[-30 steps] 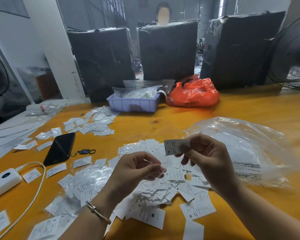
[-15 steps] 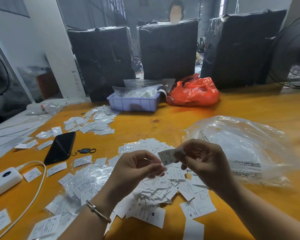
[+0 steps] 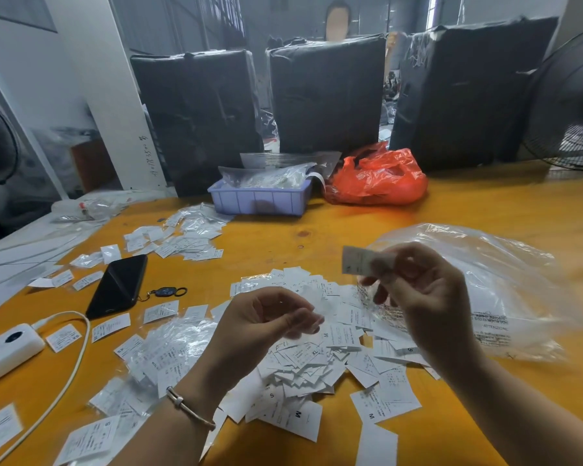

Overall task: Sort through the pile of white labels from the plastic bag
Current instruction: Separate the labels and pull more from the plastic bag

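A loose pile of white labels (image 3: 317, 358), printed with sizes such as M, S and XL, lies on the yellow table in front of me. My right hand (image 3: 421, 297) hovers above the pile's right side and pinches one white label (image 3: 355, 260) by its end, the label blurred. My left hand (image 3: 263, 317) hangs over the pile's left side, fingers curled towards the thumb; whether anything thin sits between them is unclear. The clear plastic bag (image 3: 492, 280) lies crumpled and flat behind and to the right of my right hand.
Left of the pile lie clear sleeves with labels (image 3: 169, 348), a black phone (image 3: 118, 284), a key fob (image 3: 165, 291) and a white power bank (image 3: 7, 344) with a cable. Further back are more labels (image 3: 189, 237), a lavender tray (image 3: 260, 200) and an orange bag (image 3: 377, 179).
My right hand dipped the label towards my left hand, then lifted it up and to the right. The left hand stayed nearly still above the pile.
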Action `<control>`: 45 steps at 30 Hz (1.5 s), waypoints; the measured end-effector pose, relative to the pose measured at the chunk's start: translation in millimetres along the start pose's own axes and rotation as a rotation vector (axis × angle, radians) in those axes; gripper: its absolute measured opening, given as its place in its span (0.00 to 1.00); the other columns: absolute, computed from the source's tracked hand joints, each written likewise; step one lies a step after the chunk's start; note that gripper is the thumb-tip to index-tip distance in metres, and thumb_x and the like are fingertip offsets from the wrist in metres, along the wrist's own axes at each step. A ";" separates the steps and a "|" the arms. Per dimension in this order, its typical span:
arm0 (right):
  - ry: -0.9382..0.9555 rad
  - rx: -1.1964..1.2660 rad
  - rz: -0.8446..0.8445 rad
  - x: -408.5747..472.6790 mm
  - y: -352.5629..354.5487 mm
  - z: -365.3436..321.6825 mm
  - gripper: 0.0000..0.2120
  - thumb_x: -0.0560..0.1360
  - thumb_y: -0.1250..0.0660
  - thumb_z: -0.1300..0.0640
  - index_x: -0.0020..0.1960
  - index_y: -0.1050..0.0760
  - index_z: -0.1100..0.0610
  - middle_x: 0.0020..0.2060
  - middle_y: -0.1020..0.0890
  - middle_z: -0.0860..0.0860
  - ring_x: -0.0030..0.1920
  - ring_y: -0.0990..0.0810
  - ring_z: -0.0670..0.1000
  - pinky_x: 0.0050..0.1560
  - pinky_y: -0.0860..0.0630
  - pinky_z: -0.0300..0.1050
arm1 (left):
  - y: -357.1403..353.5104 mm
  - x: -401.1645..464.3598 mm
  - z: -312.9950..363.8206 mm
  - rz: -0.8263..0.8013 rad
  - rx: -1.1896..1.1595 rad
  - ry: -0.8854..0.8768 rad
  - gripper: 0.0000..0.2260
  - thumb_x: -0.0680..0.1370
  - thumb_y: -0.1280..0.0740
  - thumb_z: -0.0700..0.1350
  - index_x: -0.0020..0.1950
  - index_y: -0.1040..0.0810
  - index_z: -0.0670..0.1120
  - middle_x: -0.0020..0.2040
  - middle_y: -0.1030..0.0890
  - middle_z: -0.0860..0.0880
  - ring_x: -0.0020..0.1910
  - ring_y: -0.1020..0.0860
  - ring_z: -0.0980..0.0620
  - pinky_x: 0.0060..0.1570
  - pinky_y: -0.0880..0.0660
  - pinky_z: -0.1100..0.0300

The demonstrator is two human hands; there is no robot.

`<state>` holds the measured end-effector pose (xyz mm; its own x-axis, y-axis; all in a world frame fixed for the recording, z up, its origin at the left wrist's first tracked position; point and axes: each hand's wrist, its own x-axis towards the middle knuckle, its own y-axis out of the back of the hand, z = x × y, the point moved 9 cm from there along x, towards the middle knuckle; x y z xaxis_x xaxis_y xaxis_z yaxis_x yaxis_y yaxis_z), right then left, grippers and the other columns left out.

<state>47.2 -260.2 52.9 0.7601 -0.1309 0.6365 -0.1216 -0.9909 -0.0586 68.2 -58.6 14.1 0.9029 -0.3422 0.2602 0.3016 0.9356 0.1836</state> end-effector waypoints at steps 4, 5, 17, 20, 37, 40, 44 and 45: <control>0.031 -0.010 0.031 -2.2 0.1 -10.7 0.03 0.74 0.32 0.64 0.43 0.26 0.63 0.36 0.16 0.55 0.31 0.20 0.49 0.32 0.24 0.39 | 4.5 -1.0 7.1 0.041 -0.045 -0.065 0.09 0.72 0.28 0.43 0.49 0.15 0.41 0.48 0.13 0.45 0.51 0.15 0.48 0.47 0.20 0.62; 0.054 -0.033 0.003 -5.3 -4.4 -14.1 0.03 0.74 0.32 0.64 0.43 0.25 0.62 0.35 0.17 0.55 0.31 0.20 0.50 0.32 0.24 0.40 | 5.7 -1.1 7.6 0.052 -0.049 -0.072 0.09 0.72 0.27 0.43 0.49 0.15 0.41 0.48 0.13 0.46 0.52 0.16 0.49 0.49 0.21 0.63; 0.320 -0.267 -0.124 -20.5 -27.2 -40.9 0.02 0.71 0.31 0.67 0.42 0.21 0.62 0.34 0.16 0.48 0.29 0.20 0.45 0.25 0.26 0.48 | 10.8 -0.7 9.3 0.101 -0.061 -0.092 0.06 0.68 0.26 0.46 0.44 0.13 0.51 0.47 0.13 0.50 0.52 0.16 0.54 0.48 0.21 0.65; 0.347 -0.313 -0.119 -23.4 -26.0 -41.3 0.04 0.70 0.30 0.67 0.44 0.21 0.61 0.34 0.16 0.49 0.28 0.20 0.46 0.24 0.26 0.46 | 10.6 -1.0 8.7 0.107 -0.055 -0.089 0.06 0.68 0.26 0.47 0.44 0.12 0.51 0.46 0.13 0.49 0.51 0.15 0.52 0.47 0.20 0.64; -0.152 -0.156 -0.386 -17.9 -47.6 19.3 0.08 0.70 0.29 0.51 0.43 0.16 0.56 0.34 0.16 0.53 0.33 0.18 0.52 0.36 0.19 0.50 | -6.3 -1.0 10.3 0.005 0.063 -0.102 0.08 0.76 0.30 0.40 0.47 0.26 0.36 0.42 0.17 0.41 0.44 0.18 0.45 0.45 0.22 0.53; -0.113 -0.191 -0.386 -17.5 -46.0 17.1 0.04 0.71 0.28 0.56 0.41 0.17 0.57 0.32 0.16 0.52 0.32 0.18 0.50 0.34 0.19 0.48 | -4.2 -1.9 10.8 -0.006 0.035 -0.091 0.09 0.76 0.28 0.43 0.46 0.24 0.37 0.44 0.19 0.40 0.45 0.21 0.41 0.43 0.23 0.57; 0.000 -0.311 -0.405 -19.1 -50.5 11.1 0.03 0.72 0.28 0.58 0.40 0.18 0.55 0.31 0.18 0.49 0.31 0.20 0.50 0.31 0.22 0.55 | -7.0 -2.3 9.1 -0.049 0.064 -0.080 0.09 0.74 0.26 0.42 0.48 0.20 0.38 0.42 0.16 0.42 0.39 0.18 0.49 0.39 0.23 0.63; 0.014 -0.322 -0.410 -19.4 -51.1 9.9 0.02 0.72 0.28 0.59 0.40 0.18 0.54 0.31 0.18 0.49 0.31 0.20 0.51 0.30 0.23 0.56 | -8.3 -2.4 9.4 -0.055 0.089 -0.091 0.08 0.73 0.27 0.42 0.48 0.18 0.38 0.41 0.15 0.44 0.38 0.17 0.49 0.38 0.23 0.64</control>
<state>44.9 -207.4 36.0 0.7780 0.2683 0.5680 -0.0074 -0.9002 0.4354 60.7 -66.3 20.9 0.8527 -0.4034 0.3318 0.3183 0.9050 0.2823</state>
